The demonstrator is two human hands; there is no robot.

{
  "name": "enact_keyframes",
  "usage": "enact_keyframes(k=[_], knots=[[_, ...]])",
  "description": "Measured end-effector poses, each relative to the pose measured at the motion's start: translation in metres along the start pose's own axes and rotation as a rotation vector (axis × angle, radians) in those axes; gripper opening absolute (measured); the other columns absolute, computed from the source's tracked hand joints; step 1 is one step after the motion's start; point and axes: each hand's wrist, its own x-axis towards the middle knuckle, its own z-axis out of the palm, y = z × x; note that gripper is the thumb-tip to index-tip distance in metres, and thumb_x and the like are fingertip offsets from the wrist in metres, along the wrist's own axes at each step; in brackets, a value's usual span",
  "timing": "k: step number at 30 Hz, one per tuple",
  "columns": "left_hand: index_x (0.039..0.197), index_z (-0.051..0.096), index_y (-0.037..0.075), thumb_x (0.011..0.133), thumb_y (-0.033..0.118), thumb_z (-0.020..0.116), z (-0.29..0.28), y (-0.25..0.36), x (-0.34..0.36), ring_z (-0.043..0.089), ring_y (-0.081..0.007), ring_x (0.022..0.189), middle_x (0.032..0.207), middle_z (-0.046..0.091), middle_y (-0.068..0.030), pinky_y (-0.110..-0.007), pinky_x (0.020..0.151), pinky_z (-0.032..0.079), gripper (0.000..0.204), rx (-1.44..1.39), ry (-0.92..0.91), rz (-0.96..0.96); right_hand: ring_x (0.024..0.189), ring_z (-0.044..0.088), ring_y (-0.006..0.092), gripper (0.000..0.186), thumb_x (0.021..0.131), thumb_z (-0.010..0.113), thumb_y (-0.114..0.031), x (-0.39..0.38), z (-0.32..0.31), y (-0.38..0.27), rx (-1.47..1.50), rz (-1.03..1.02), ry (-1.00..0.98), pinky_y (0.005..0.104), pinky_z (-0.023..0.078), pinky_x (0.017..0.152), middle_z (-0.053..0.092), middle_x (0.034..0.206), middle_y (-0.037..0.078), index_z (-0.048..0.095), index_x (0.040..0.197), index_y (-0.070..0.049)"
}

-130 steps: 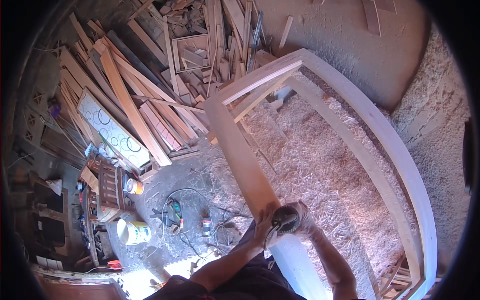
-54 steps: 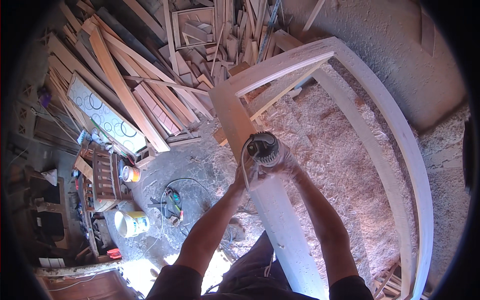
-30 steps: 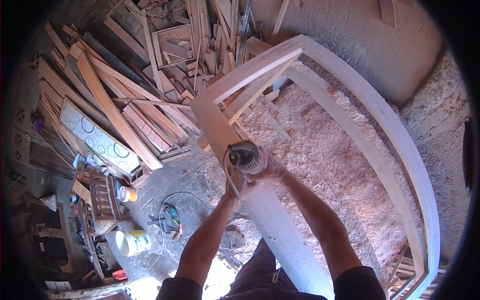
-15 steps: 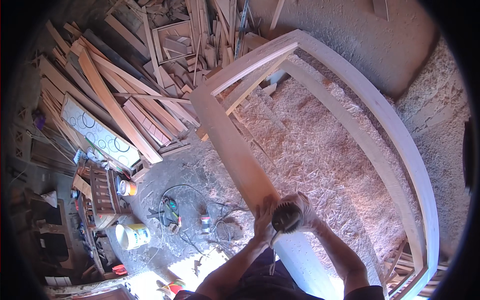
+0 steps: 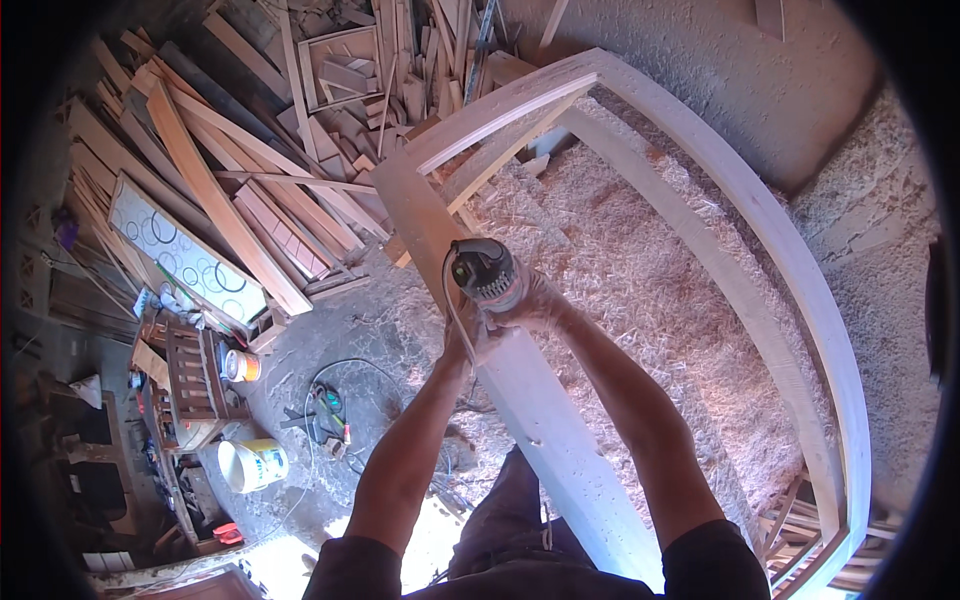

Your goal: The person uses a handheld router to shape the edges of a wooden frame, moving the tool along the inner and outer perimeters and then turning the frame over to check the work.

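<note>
A large pale wooden frame with a curved outer side (image 5: 762,200) stands before me. Along its straight near board (image 5: 560,430), a corded power tool (image 5: 484,268), possibly a router, sits well forward of my body. Its dark, vented round top faces me. My right hand (image 5: 537,303) is wrapped round the tool's lower body from the right. At its left is my left hand (image 5: 461,332), close to the board's edge; the tool and cord hide its fingers. The tool's underside and its contact with the wood are hidden.
Wood shavings (image 5: 640,290) cover the floor inside the frame. Planks and offcuts (image 5: 225,190) are piled at the far left. A white bucket (image 5: 252,465), a smaller bucket (image 5: 241,366), a slatted wooden piece (image 5: 190,375) and looped cables (image 5: 330,400) lie to the left.
Both hands and the power tool have moved forward and left along the board, away from my body. My arms are stretched further out. The view has shifted slightly.
</note>
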Motion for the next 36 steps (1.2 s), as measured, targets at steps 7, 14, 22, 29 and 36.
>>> enact_keyframes(k=[7, 14, 22, 29, 36], knots=[[0.143, 0.053, 0.012, 0.078, 0.034, 0.088, -0.001, 0.095, -0.074, 0.056, -0.0245, 0.129, 0.13, 0.062, -0.0056, -0.04, 0.099, 0.048, 0.077, -0.25, -0.014, -0.043, 0.12, 0.063, 0.0176, 0.096, 0.065, 0.096, -0.022, -0.125, -0.011, -0.023, -0.079, 0.025, -0.046, 0.0334, 0.048, 0.11, 0.066, 0.135, 0.008, 0.05, 0.147, -0.007], [0.143, 0.054, 0.013, 0.077, 0.031, 0.089, 0.006, 0.168, -0.136, 0.056, -0.0258, 0.129, 0.132, 0.062, -0.0061, -0.043, 0.104, 0.044, 0.077, -0.455, -0.037, -0.128, 0.111, 0.069, 0.0279, 0.093, 0.054, 0.097, -0.041, -0.218, -0.018, -0.045, -0.078, 0.03, -0.014, 0.0387, 0.054, 0.1, 0.069, 0.123, 0.014, 0.056, 0.13, -0.008], [0.142, 0.055, 0.015, 0.075, 0.028, 0.09, 0.029, 0.218, -0.181, 0.055, -0.0272, 0.129, 0.134, 0.062, -0.0067, -0.046, 0.11, 0.04, 0.077, -0.797, -0.046, -0.281, 0.109, 0.07, 0.0278, 0.091, 0.053, 0.098, -0.04, -0.289, -0.023, -0.061, -0.199, 0.0, 0.049, 0.0381, 0.054, 0.1, 0.071, 0.119, 0.011, 0.057, 0.128, -0.01], [0.141, 0.055, 0.016, 0.073, 0.025, 0.092, 0.039, 0.249, -0.208, 0.054, -0.0284, 0.129, 0.136, 0.062, -0.0073, -0.049, 0.115, 0.037, 0.078, -0.881, -0.081, -0.32, 0.117, 0.067, 0.0258, 0.088, 0.066, 0.096, -0.033, -0.332, -0.035, -0.072, -0.217, 0.033, -0.034, 0.0375, 0.052, 0.106, 0.068, 0.127, 0.012, 0.056, 0.14, -0.008], [0.134, 0.061, 0.013, 0.071, 0.024, 0.092, 0.019, 0.307, -0.23, 0.055, -0.0307, 0.127, 0.132, 0.064, -0.0085, -0.05, 0.113, 0.039, 0.071, -0.501, -0.097, -0.168, 0.114, 0.066, 0.0273, 0.09, 0.057, 0.098, -0.029, -0.388, -0.044, -0.076, -0.127, -0.015, 0.009, 0.0393, 0.051, 0.105, 0.067, 0.124, 0.011, 0.055, 0.134, -0.01]])
